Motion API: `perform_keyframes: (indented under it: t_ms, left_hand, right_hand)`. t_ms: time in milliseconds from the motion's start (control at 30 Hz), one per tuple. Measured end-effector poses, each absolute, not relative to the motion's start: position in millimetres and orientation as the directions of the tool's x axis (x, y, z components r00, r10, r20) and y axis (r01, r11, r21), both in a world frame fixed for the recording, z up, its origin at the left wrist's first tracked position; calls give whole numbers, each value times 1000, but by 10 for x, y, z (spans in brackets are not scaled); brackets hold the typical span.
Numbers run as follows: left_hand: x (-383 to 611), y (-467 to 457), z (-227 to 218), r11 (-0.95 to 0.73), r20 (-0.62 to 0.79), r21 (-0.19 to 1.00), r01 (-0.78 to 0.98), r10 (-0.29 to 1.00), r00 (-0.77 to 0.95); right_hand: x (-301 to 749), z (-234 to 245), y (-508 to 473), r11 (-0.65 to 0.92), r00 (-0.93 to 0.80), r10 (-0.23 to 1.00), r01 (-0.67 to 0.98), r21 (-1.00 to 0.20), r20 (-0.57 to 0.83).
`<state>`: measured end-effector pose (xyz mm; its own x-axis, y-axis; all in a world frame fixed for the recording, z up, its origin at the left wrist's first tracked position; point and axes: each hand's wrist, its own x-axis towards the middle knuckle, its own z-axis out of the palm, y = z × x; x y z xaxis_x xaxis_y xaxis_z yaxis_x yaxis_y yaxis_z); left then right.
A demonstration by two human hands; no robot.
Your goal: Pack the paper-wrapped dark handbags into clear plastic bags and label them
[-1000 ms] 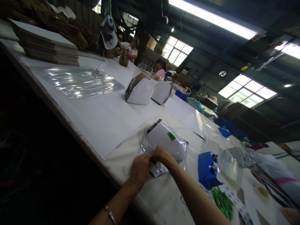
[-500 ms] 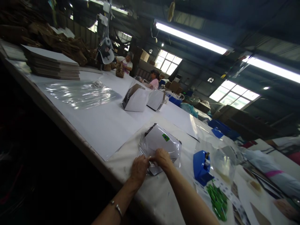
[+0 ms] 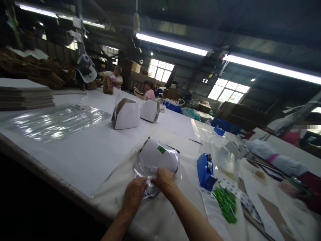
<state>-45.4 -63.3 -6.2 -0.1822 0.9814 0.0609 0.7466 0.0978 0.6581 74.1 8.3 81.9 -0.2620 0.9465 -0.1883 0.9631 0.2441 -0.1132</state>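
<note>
A clear plastic bag (image 3: 140,167) lies on the table around a white angular item (image 3: 152,155) with dark edges. A small green label (image 3: 161,149) sits on its upper face. My left hand (image 3: 135,192) pinches the near left part of the bag's loose end, thumb and fingers drawn together. Just right of it, my right hand (image 3: 165,182) closes on the same crumpled plastic, its back hiding part of the bag. The two hands are close, with bunched film between them. Fingertips are partly hidden.
Right of the bag stands a blue tape dispenser (image 3: 207,172), with a heap of green labels (image 3: 225,204) nearby. Two wrapped white items (image 3: 126,115) stand farther back. Flat clear bags (image 3: 57,124) and a board stack (image 3: 23,97) lie left. Co-workers (image 3: 114,78) sit beyond.
My view has turned rightward and levelled, so the table appears shifted left. Both hands stay on the bag's near end, now with a slightly wider gap between them.
</note>
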Motion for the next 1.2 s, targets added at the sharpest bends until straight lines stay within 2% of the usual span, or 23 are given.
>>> perform_keyframes:
  t_ms: [133,233,300,367,467,600,700,800,900,967,1067,1133,1200]
  left_hand:
    - [-566,-572,-52,123,4,718,685,983,-181]
    - [-762,-498,-23,142,-33,758,636,983,-180]
    - [-922,-415,27,146,19,784,604,966,-258]
    - [-1057,-286,100,110,155,786,608,917,-367]
    - [-1140,-2,228,57,323,711,701,859,-397]
    - [-1105,429,395,60,278,551,832,927,-251]
    - [-1118,688,559,-2,266,411,912,957,-118]
    - [-1128,788,759,-57,273,336,940,961,-39]
    - [-1040,610,893,-182,350,354,917,935,50]
    - [-944,328,883,-214,404,397,893,914,40]
    - [-817,-198,708,-140,457,426,894,886,-79]
    - [-756,-480,551,-213,552,320,923,834,1]
    - [-695,-626,438,-331,647,119,936,741,180]
  right_hand:
    - [1048,988,215,166,-194,970,969,-185,-148]
    - [1518,1189,475,111,-131,990,944,-312,-45]
    - [1804,1256,704,91,-78,996,895,-437,48]
    - [1997,1234,930,114,-69,993,810,-575,100]
    - [2110,1096,1150,194,-191,977,633,-750,91]
    - [2107,933,1031,223,-335,939,418,-881,79]
    - [2104,824,679,167,-511,859,221,-961,32]
    - [2132,639,308,25,-580,814,91,-996,-32]
    - [2160,409,34,-33,-442,894,109,-993,-78]
    - [2138,304,-95,47,-410,912,158,-986,-22]
    - [2005,282,-211,253,-441,888,237,-938,128]
    - [1867,325,-246,331,-461,870,286,-899,174]
    - [1715,350,-269,385,-470,860,339,-858,200]
